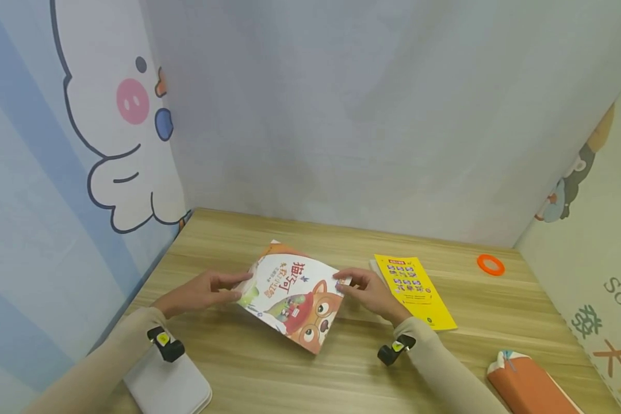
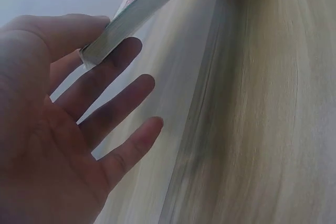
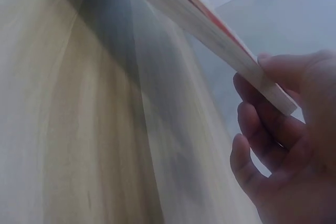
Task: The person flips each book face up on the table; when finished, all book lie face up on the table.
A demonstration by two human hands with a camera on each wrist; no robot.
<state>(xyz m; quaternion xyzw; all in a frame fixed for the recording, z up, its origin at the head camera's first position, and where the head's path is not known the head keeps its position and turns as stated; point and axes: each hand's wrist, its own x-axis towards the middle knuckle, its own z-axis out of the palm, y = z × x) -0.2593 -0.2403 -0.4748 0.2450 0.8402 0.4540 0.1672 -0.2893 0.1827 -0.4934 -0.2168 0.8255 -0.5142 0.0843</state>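
Observation:
Both hands hold a picture book (image 1: 290, 296) above the wooden table, its white cover facing up with a cartoon fox-like animal in glasses and a red hat. My left hand (image 1: 202, 292) pinches the book's left edge; in the left wrist view the thumb lies on top, with fingers (image 2: 118, 106) spread below. At the opposite edge my right hand (image 1: 370, 290) pinches a corner. The right wrist view shows the thumb over the book (image 3: 220, 35) and curled fingers (image 3: 257, 129) beneath. The book is tilted, and its page edges show in both wrist views.
A yellow booklet (image 1: 419, 290) lies just right of the right hand, partly over a pale item. Further right are an orange ring (image 1: 490, 265) and an orange-brown pouch-like item (image 1: 533, 382). A white flat case (image 1: 171, 382) sits under the left forearm. Curtains (image 1: 341, 115) surround the table (image 1: 290, 385).

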